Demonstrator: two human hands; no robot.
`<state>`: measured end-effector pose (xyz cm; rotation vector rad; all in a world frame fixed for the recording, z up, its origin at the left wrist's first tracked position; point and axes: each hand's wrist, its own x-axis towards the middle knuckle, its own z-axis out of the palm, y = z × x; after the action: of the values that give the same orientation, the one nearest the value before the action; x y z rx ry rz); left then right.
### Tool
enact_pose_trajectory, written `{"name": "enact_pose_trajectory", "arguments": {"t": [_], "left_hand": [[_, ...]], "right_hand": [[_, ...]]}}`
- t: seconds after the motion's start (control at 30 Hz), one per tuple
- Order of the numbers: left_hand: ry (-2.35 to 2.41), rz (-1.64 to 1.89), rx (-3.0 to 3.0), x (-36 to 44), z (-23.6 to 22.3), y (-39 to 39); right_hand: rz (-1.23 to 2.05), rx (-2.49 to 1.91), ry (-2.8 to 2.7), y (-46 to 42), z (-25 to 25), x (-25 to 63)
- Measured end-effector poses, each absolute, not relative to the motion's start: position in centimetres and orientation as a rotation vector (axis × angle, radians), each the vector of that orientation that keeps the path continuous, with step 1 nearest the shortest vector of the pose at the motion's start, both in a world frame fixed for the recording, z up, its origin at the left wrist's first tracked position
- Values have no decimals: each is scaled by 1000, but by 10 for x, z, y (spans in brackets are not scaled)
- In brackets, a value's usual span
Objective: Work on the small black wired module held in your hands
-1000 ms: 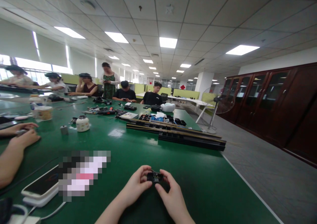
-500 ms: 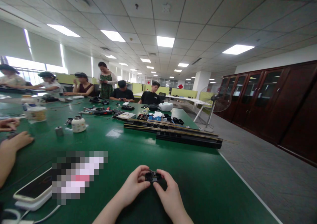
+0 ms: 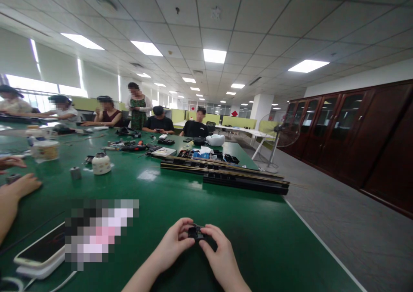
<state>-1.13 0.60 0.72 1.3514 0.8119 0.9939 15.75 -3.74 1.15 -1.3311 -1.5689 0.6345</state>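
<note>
Low in the middle of the head view, my left hand (image 3: 174,242) and my right hand (image 3: 217,253) meet over the green table (image 3: 258,231). Both pinch a small black part (image 3: 195,232) between thumbs and fingertips, just above the tabletop. The fingers of both hands are curled round it, and most of the part is hidden by them.
A phone (image 3: 41,249) on a white pad lies at the left, beside a neighbour's arm and hand (image 3: 14,193). Long black rails (image 3: 226,175) cross the table ahead. A white jar (image 3: 101,163), a cup (image 3: 45,150) and tools lie farther back, where several people sit. The table's edge (image 3: 316,240) runs along the right.
My hands have stayed together on the black part, the fingers closing over it a little more. The view has shifted slightly; the neighbour's hand has slid left.
</note>
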Motion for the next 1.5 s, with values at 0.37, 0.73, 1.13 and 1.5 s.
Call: {"name": "enact_pose_trajectory", "arguments": {"t": [0.37,0.73,1.13,1.5], "left_hand": [[986,941,1565,-10,3,4],[1255,926,1941,-14,11,-1],[1295,842,2039,-15,6,-1],[1410,662,2107,-12,7,-1]], "right_hand": [[607,-1375,-1560,-36,8,156],[571,-1401,-1551,-32,1,154],[563,-1467,-1603,-35,6,152],[557,-1558,-1692,-30,-1,153]]}}
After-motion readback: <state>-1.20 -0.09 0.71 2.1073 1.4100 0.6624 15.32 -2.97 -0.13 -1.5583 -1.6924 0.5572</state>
